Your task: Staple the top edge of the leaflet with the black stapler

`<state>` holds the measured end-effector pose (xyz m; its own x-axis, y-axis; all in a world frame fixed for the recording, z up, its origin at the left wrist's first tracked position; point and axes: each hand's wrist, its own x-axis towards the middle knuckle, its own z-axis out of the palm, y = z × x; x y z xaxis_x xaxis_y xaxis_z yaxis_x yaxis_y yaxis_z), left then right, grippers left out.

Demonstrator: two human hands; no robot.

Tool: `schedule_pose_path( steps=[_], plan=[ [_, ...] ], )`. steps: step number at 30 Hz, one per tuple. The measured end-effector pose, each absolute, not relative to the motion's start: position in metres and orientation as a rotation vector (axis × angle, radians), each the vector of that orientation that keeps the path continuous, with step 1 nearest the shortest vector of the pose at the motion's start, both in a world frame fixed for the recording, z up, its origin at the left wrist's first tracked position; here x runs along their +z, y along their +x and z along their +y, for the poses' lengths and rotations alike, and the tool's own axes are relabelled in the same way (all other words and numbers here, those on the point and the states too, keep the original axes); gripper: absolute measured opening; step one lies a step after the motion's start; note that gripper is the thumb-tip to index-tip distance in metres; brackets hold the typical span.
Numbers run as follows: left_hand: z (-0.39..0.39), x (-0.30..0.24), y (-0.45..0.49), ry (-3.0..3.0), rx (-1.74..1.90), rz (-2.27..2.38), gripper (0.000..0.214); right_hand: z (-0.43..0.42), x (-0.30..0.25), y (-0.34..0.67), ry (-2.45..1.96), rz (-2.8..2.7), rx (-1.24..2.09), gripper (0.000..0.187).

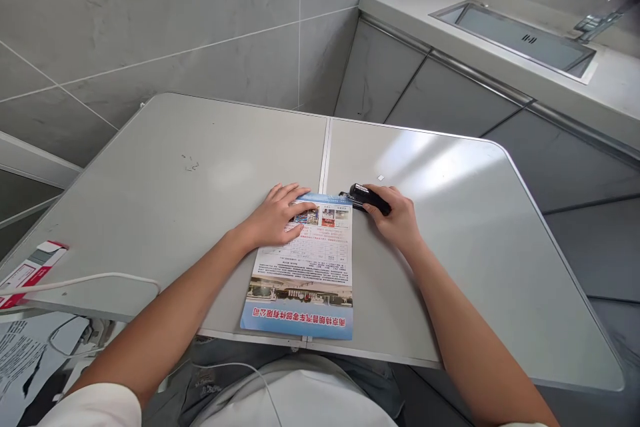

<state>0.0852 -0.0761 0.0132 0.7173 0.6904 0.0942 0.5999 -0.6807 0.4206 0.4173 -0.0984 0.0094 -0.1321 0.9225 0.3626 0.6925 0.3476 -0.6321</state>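
A printed leaflet (303,267) lies upside down to me on the folding table (240,147), near its front edge and over the centre seam. My left hand (277,217) rests flat on the leaflet's upper left part, fingers spread. In my right hand (397,217) is a black stapler (371,199), gripped around its body from the right. Its front end meets the leaflet's upper right corner. Whether the corner sits between the stapler's jaws I cannot tell.
A small white scrap (381,177) lies beyond the stapler. At the left edge are a red and white box (37,267) and a white cable (95,277). Tiled wall (200,7) stands behind the table; a counter with a sink (515,37) is at the back right.
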Motion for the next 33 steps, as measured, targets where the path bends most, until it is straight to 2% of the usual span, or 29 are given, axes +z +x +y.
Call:
schedule_pose_path(
  steps=[4,33],
  plan=[
    [-0.0795,0.0164,0.0882,2.588,0.340,0.982,0.051,-0.0983,0.0063,0.4172,-1.318,-2.001,0.357,0.047],
    [-0.0799,0.0119,0.0903,2.504,0.441,0.953,0.054,-0.1022,0.0119,0.4100,-1.432,-2.161,0.160,0.059]
  ],
)
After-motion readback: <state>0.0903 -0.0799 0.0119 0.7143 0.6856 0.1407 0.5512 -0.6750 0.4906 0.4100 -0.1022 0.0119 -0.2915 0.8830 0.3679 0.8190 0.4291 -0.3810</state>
